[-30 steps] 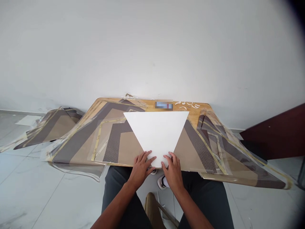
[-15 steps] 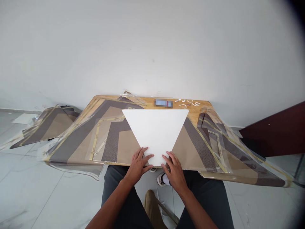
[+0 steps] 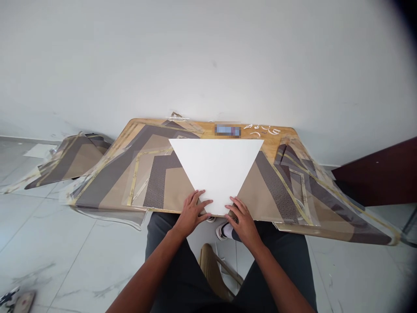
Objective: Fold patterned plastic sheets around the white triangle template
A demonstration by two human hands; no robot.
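Observation:
A white paper (image 3: 216,167) folded into a triangle lies on the small wooden table (image 3: 270,139), its point toward me at the near edge. My left hand (image 3: 192,212) rests flat on the left side of that point, fingers spread. On the right side of the point, my right hand (image 3: 243,219) presses down with its fingers stretched out. Neither hand holds anything.
Brown and grey patterned sheets in clear plastic (image 3: 143,174) cover the table and hang over its left and right ends. More of them lie on the tiled floor at left (image 3: 68,158). A white wall stands close behind. A dark wooden piece (image 3: 381,171) is at right.
The hands stay on the paper's near point. The view has tilted down a little, so the table sits higher in the frame.

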